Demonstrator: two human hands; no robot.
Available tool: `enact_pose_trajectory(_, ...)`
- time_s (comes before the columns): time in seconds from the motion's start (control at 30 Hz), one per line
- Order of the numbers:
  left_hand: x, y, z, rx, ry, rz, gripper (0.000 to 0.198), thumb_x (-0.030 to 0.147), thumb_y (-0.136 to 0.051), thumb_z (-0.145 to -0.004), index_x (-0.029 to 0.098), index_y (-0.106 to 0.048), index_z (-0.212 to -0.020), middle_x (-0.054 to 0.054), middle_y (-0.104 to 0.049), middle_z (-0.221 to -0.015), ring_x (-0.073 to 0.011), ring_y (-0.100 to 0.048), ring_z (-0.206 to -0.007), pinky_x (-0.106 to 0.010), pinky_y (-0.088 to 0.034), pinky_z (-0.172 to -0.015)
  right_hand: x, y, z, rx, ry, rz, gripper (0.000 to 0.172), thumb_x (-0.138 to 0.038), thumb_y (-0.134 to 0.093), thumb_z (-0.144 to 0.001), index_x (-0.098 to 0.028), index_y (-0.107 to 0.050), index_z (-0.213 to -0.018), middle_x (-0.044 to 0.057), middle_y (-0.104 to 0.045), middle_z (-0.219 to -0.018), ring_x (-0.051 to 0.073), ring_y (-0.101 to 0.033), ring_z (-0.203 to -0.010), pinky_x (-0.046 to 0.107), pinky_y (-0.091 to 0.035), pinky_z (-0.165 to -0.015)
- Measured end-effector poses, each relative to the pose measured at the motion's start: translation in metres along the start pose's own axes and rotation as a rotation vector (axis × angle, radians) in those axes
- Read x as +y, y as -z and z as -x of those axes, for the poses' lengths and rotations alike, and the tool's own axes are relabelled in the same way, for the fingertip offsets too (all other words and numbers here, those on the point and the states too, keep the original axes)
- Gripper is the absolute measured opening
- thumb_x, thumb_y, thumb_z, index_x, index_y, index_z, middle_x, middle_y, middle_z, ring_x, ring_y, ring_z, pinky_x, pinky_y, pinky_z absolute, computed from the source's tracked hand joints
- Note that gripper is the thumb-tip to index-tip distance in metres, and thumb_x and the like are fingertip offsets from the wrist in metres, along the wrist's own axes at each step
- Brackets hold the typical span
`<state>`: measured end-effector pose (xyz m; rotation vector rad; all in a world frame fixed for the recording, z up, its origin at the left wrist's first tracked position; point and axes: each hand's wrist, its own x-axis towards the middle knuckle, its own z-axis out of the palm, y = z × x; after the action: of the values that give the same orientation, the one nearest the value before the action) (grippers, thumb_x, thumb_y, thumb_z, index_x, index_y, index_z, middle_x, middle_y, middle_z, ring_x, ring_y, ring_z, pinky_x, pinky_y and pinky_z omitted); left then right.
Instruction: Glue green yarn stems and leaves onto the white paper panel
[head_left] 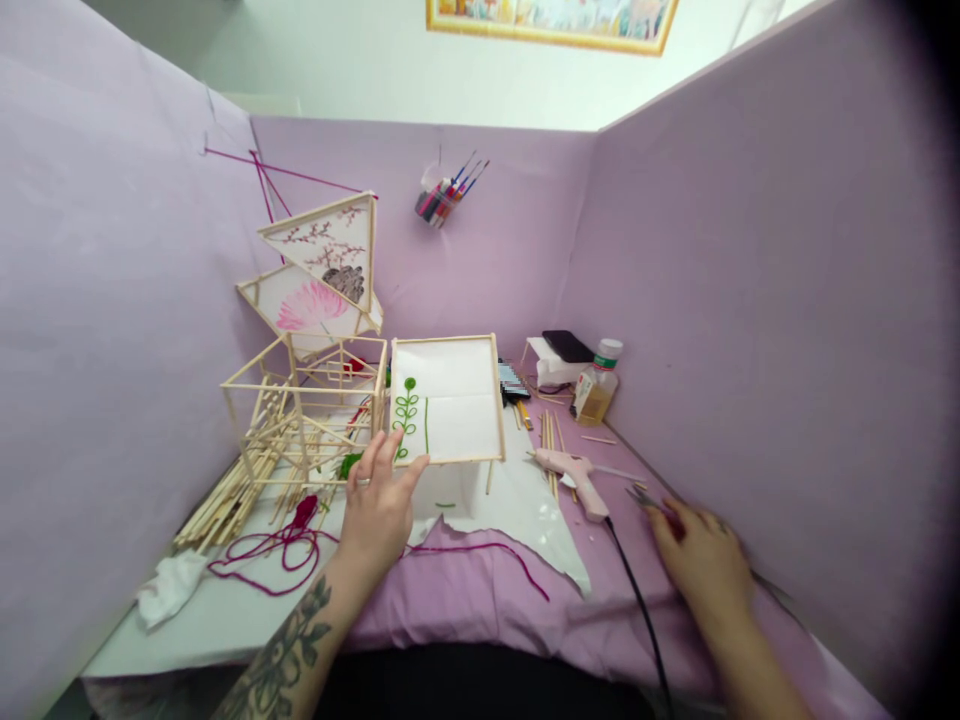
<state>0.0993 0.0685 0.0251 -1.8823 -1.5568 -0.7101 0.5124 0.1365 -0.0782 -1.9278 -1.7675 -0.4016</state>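
A square wooden frame faced with white paper (465, 400) stands in front of me, its paper bearing a green curled-cord plant (406, 408) and a straight green stem (427, 425). My left hand (379, 495) rests at its lower left corner, fingers spread apart and touching the edge; thumb and forefinger do not meet. On the right side of the table, my right hand (705, 560) is closed around a small tool with metal jaws and a dark red handle (673, 518). Its exact kind is partly hidden by my fingers. A pink glue gun (574, 475) lies just left of that hand.
An open stick frame (300, 430) stands left, over bundled wooden sticks (232, 490). Magenta cord (289, 550) trails across the front. A bottle (598, 385) stands back right. Painted triangular panels (330, 245) hang at back left. Purple walls (720, 260) enclose the table.
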Motion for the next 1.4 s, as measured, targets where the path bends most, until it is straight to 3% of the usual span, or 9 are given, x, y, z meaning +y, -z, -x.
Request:
enact_pose_trajectory(0.23, -0.002, 0.012, 0.008, 0.270, 0.193, 0.300, 0.021, 0.020, -0.058, -0.082, 0.019, -0.064, -0.102, -0.014, -0.062, -0.111, -0.0265, -0.057, -0.109, -0.043, -0.046, -0.092, 0.000, -0.001, 0.001, 0.011, -0.014, -0.039, 0.048, -0.045, -0.039, -0.087, -0.011, -0.068, -0.103, 0.015, -0.068, -0.095, 0.030, -0.059, -0.089, 0.043, -0.045, -0.085)
enact_pose_trajectory(0.3, 0.002, 0.009, 0.014, 0.130, 0.410, 0.543, 0.018, 0.035, -0.057, -0.084, 0.018, -0.063, -0.082, -0.007, -0.066, -0.080, -0.0198, -0.064, -0.078, -0.032, -0.052, -0.072, 0.000, -0.002, 0.000, 0.025, -0.015, -0.042, 0.047, -0.043, -0.039, -0.087, -0.011, -0.068, -0.103, 0.014, -0.068, -0.094, 0.030, -0.059, -0.089, 0.042, -0.045, -0.086)
enact_pose_trajectory(0.4, 0.008, 0.007, 0.022, -0.337, 0.710, 0.939, 0.044, 0.057, -0.044, -0.084, 0.018, -0.055, -0.065, 0.000, -0.058, -0.052, -0.0144, -0.053, -0.044, -0.025, -0.042, -0.042, 0.000, -0.001, 0.000, 0.035, -0.014, -0.048, 0.048, -0.043, -0.038, -0.086, -0.010, -0.069, -0.102, 0.015, -0.067, -0.092, 0.030, -0.058, -0.087, 0.042, -0.045, -0.084)
enact_pose_trajectory(0.47, 0.010, 0.015, 0.029, -0.418, 0.805, 1.033, 0.050, 0.061, -0.039, -0.084, 0.019, -0.051, -0.060, 0.000, -0.056, -0.049, -0.0134, -0.050, -0.039, -0.024, -0.038, -0.038, -0.001, 0.002, 0.002, 0.083, -0.010, -0.083, 0.047, -0.043, -0.038, -0.086, -0.010, -0.069, -0.099, 0.016, -0.067, -0.091, 0.031, -0.059, -0.087, 0.043, -0.045, -0.084)
enact_pose_trajectory(0.57, 0.005, 0.040, 0.043, -0.209, 0.693, 0.819, 0.044, 0.051, -0.047, -0.085, 0.019, -0.051, -0.056, 0.002, -0.051, -0.047, -0.0119, -0.051, -0.045, -0.023, -0.043, -0.046, -0.011, 0.013, 0.010, 0.226, -0.027, -0.165, 0.043, -0.041, -0.039, -0.087, -0.011, -0.067, -0.099, 0.016, -0.067, -0.094, 0.031, -0.058, -0.092, 0.046, -0.043, -0.089)
enact_pose_trajectory(0.7, -0.010, 0.058, 0.059, 0.022, 0.671, 0.671, 0.025, 0.045, -0.062, -0.078, 0.019, -0.062, -0.078, -0.002, -0.068, -0.079, -0.0157, -0.063, -0.069, -0.025, -0.052, -0.062, -0.056, 0.052, 0.021, 0.382, 0.029, -0.389, 0.032, -0.035, -0.045, -0.089, -0.015, -0.065, -0.104, 0.014, -0.065, -0.095, 0.028, -0.059, -0.091, 0.044, -0.045, -0.086)
enact_pose_trajectory(0.93, -0.023, 0.037, 0.066, 0.066, 0.575, 0.574, 0.024, 0.040, -0.052, -0.086, 0.019, -0.063, -0.083, -0.003, -0.069, -0.080, -0.0160, -0.065, -0.071, -0.026, -0.053, -0.066, -0.171, 0.131, -0.020, 0.288, 0.696, -0.720, 0.046, -0.027, -0.049, -0.088, -0.024, -0.045, -0.134, 0.013, -0.053, -0.123, 0.031, -0.049, -0.115, 0.052, -0.040, -0.097)
enact_pose_trajectory(1.17, -0.029, 0.021, 0.083, -0.070, 0.438, 0.516, 0.022, 0.034, -0.048, -0.088, 0.019, -0.064, -0.085, -0.004, -0.068, -0.080, -0.0156, -0.063, -0.065, -0.025, -0.051, -0.058, -0.201, 0.115, -0.061, -0.017, 0.720, -0.734, 0.019, -0.021, -0.046, -0.091, -0.020, -0.063, -0.100, 0.011, -0.055, -0.110, 0.019, -0.059, -0.088, 0.032, -0.050, -0.074)
enact_pose_trajectory(1.4, -0.030, 0.002, 0.096, -0.037, 0.277, 0.411, 0.018, 0.027, -0.049, -0.089, 0.020, -0.065, -0.092, -0.006, -0.068, -0.091, -0.0199, -0.063, -0.086, -0.035, -0.051, -0.082, -0.230, 0.114, -0.119, 0.017, 0.622, -0.951, 0.016, -0.025, -0.049, -0.085, -0.018, -0.060, -0.075, 0.006, -0.061, -0.088, 0.019, -0.057, -0.083, 0.031, -0.044, -0.075)
